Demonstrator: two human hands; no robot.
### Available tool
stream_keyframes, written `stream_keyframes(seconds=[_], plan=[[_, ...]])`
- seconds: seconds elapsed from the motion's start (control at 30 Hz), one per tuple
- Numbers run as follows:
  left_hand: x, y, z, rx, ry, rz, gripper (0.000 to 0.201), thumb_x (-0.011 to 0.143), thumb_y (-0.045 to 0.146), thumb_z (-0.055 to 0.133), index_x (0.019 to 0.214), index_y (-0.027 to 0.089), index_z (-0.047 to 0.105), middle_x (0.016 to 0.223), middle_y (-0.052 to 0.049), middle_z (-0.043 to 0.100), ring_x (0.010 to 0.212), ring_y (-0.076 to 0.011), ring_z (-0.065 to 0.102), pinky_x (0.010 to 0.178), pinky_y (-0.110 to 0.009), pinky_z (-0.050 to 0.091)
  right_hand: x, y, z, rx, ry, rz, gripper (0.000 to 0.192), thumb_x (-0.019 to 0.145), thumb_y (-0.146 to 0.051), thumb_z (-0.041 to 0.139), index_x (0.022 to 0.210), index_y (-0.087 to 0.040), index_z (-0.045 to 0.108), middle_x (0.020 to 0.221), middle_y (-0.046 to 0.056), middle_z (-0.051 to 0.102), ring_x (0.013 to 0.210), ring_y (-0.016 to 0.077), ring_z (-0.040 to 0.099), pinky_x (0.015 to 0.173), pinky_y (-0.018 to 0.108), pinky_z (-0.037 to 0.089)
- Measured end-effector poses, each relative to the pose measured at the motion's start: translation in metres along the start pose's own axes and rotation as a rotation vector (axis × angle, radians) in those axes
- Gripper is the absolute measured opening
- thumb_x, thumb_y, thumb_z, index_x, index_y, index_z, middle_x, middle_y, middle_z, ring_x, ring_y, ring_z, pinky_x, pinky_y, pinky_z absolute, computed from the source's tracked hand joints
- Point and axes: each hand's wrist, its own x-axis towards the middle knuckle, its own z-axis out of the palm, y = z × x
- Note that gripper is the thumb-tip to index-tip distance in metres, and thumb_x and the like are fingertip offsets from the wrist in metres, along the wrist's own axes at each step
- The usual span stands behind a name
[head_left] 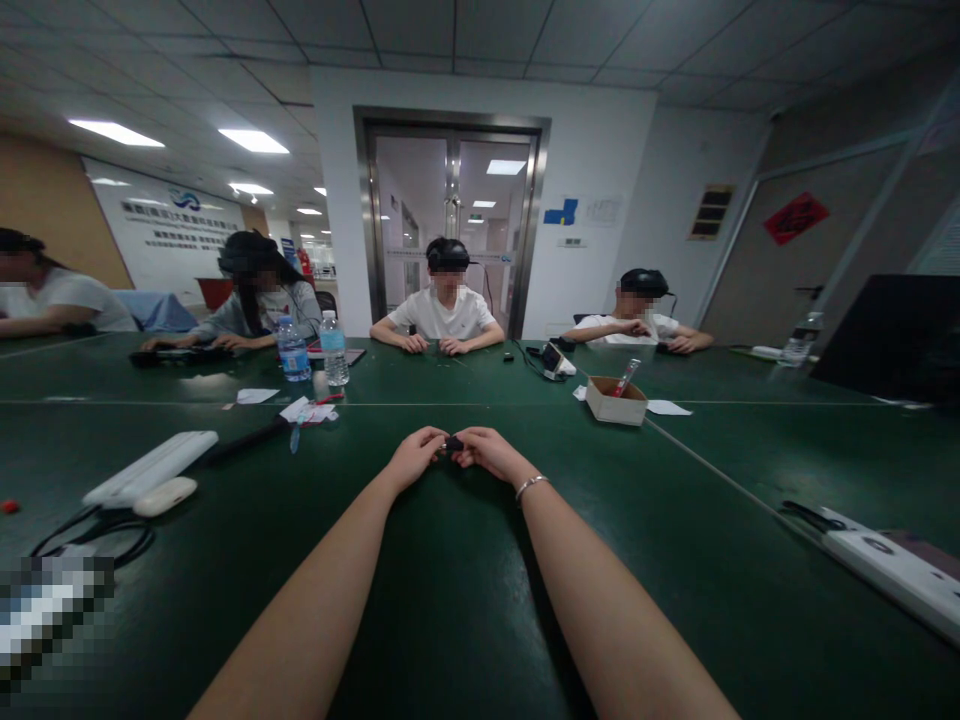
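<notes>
I am pinching a small black piece (pixel 454 443) between left hand (pixel 415 458) and right hand (pixel 486 452) at frame centre, fingers clamped on it; loosening either grip risks dropping it onto the dark surface (pixel 465 590).

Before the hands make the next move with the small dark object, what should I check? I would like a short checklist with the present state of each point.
1. Both hands on the object: ok. The left hand and the right hand meet at the small dark object.
2. Grip secure: cannot tell; the object is too small to see how the fingers hold it.
3. Object lifted or resting on the green table: cannot tell.
4. Space beside the hands: ok. The cardboard box and the water bottles stand well apart.
5. Bracelet away from the object: ok, it sits on the right wrist.
</notes>
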Motion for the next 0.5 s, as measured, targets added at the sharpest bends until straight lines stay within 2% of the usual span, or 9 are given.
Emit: stream_keyframes(seconds=[0.2,0.5], plan=[[0.0033,-0.0066,-0.0002,-0.007,0.003,0.015,0.03,0.076,0.033,0.05,0.096,0.014,0.059,0.077,-0.003,0.059,0.061,-0.0102,0.049,0.058,-0.023,0.039,-0.0008,-0.0007,0.0004,-0.011,0.004,0.003,0.014,0.086,-0.01,0.047,0.08,-0.006,0.059,0.058,0.008,0.064,0.043,0.0088,0.057,0.046,0.016,0.05],[0.002,-0.0043,-0.0002,0.001,0.003,0.011,0.032,0.075,0.036,0.051,0.097,0.014,0.059,0.077,-0.003,0.059,0.061,-0.0104,0.049,0.057,-0.023,0.038,0.0012,0.0013,-0.0014,-0.016,-0.009,-0.005,0.013,0.086,-0.011,0.049,0.08,-0.006,0.059,0.059,0.008,0.064,0.044,0.0088,0.057,0.046,0.016,0.05]])
